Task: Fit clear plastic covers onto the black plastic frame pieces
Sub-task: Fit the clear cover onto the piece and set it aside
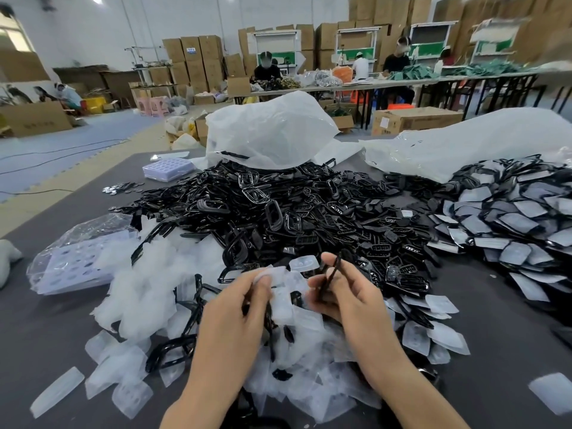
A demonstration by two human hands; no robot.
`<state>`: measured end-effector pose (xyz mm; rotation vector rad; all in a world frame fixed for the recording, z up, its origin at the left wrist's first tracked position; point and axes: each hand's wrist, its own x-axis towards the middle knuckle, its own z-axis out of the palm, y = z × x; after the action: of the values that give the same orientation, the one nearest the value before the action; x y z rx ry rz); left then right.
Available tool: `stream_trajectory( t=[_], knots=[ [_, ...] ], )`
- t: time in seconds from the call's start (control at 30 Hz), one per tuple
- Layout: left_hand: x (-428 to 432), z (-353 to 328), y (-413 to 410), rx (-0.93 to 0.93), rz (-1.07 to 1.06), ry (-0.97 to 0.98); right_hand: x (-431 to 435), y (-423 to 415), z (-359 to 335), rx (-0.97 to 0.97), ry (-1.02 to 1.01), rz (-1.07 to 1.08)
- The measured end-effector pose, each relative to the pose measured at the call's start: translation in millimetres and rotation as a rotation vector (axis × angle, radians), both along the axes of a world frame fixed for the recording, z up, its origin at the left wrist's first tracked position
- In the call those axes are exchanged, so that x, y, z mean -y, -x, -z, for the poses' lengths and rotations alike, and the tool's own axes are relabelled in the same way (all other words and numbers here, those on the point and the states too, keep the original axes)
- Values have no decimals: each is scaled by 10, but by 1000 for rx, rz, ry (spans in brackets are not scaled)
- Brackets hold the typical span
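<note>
My left hand (235,308) pinches a clear plastic cover (280,286) between thumb and fingers, above the heap of loose clear covers (148,292). My right hand (346,292) grips a thin black plastic frame piece (330,275), held edge-on and upright just right of the cover. The two parts are close together but apart. A big pile of black frame pieces (278,212) spreads across the middle of the grey table (40,342) beyond my hands.
Frames with covers fitted lie stacked at the right (520,230). A bag of cover sheets (77,258) lies at the left, a white tray (168,168) further back. Large white plastic bags (272,131) sit behind the pile. People work at long tables in the background.
</note>
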<state>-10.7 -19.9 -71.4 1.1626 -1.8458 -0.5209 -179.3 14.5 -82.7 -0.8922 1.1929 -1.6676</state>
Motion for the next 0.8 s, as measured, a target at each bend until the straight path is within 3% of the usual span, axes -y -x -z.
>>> stream_trajectory(
  t=[0.13, 0.33, 0.47, 0.57, 0.7, 0.8],
  knots=[
    [92, 57, -103, 279, -169, 5, 21, 104, -33, 242, -25, 27],
    [111, 71, -91, 172, -164, -40, -9, 181, -97, 601, -139, -32],
    [308, 19, 50, 303, -113, 80, -34, 223, -158, 769, -129, -70],
    [554, -67, 205, 492, -60, 79, -14, 204, -195, 727, -141, -50],
    [761, -111, 402, 841, 20, 66, 27, 155, -109, 518, -148, -57],
    [806, -105, 456, 941, 17, 98, 25, 147, -73, 354, -135, -18]
  ],
)
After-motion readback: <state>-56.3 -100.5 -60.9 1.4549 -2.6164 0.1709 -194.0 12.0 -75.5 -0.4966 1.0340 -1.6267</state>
